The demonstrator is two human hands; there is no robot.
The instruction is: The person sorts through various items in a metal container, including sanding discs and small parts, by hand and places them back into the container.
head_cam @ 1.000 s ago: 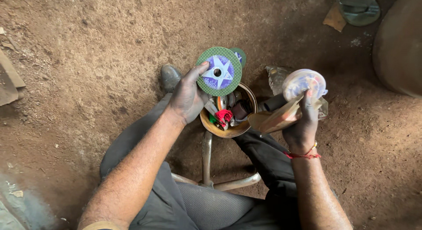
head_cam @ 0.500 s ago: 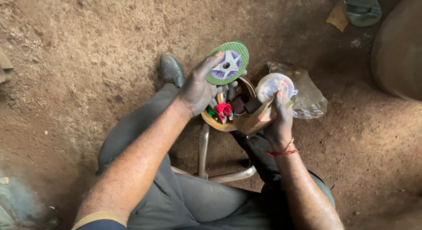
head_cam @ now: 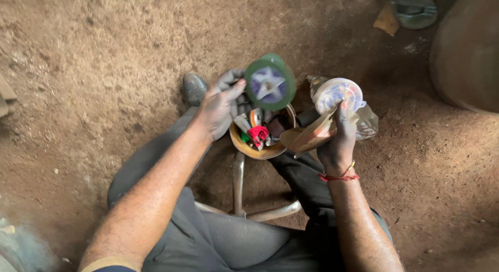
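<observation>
My left hand grips a green abrasive cutting disc with a purple and white centre label, held above a round yellow tin. The disc is blurred by motion. My right hand holds a stack of pale discs in clear wrap together with a brown paper wrapper, just right of the tin. The tin holds a red item and several small dark parts. It rests on a metal stand between my knees.
Bare brown dirt ground lies all around. My shoe sits left of the tin. A clear plastic bag lies behind my right hand. A sandal and cardboard scrap are at top right, beside a large rounded brown object.
My left hand has tilted and shifted the green disc slightly right and down over the tin. My right hand with the wrapped discs has drawn in closer, then lifted a little.
</observation>
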